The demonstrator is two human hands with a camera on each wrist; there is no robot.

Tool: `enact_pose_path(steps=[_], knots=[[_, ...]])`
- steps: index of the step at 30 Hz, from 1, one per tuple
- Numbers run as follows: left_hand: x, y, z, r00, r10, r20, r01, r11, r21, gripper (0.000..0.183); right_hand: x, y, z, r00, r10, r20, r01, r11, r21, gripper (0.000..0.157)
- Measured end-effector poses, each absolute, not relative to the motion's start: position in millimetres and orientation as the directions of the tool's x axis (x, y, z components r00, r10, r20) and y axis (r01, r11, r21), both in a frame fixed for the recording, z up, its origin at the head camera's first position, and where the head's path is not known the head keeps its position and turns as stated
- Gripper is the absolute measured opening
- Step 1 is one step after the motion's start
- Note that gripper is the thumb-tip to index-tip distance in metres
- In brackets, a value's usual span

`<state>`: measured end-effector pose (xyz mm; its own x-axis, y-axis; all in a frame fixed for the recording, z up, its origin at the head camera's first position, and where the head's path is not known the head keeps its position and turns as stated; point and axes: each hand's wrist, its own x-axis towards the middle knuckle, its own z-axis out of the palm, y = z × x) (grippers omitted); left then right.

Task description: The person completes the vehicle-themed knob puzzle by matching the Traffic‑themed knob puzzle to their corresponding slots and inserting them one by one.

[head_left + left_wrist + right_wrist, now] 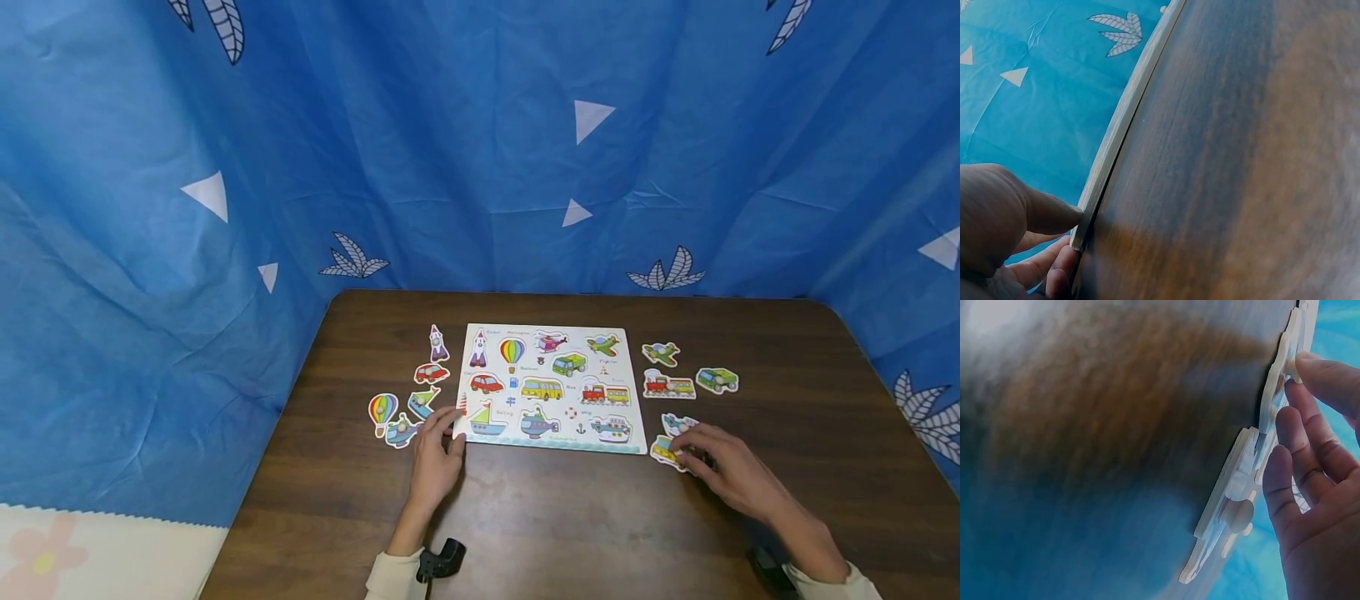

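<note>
My left hand (435, 462) holds the near left corner of a white puzzle board (491, 350) printed with vehicles. In the left wrist view, the thumb (1054, 211) touches the board's near edge (1113, 147), with fingers around the corner. At the board's right, my right hand (731, 471) pinches the small knob of the yellow bus puzzle piece (663, 452) between thumb and index finger, the piece lying low at the table. A blue ship piece (677, 423) lies just beyond the bus, partly under the fingers. Another knobbed piece (1216, 515) shows in the right wrist view; its picture is unclear.
Left of the board lie rocket (438, 345), car (431, 373), balloon (382, 408), sailboat (422, 403) and submarine (401, 431) pieces. On the right are airplane (661, 353), train (669, 386) and truck (717, 381) pieces. A blue curtain (480, 167) hangs behind the wooden table (555, 525).
</note>
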<state>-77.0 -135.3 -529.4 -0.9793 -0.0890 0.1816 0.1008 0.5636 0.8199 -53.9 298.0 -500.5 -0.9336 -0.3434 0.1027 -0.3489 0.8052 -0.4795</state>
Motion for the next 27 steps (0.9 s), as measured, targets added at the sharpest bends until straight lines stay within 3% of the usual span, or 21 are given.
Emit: enact_pose_path(steps=[11,27], knots=[[-76,-136,-531,-0.978,-0.097,0.187,0.101,0.565,0.819,0.035,-59,293,-499,-0.887,-0.409,0.213,-0.461,0.765,-0.450,0.029],[-75,-133,-530,-0.975,-0.099,0.198,0.109,0.564,0.818,0.035,-84,272,-491,-0.836,-0.484,0.258,-0.548,0.733,-0.402,0.028]])
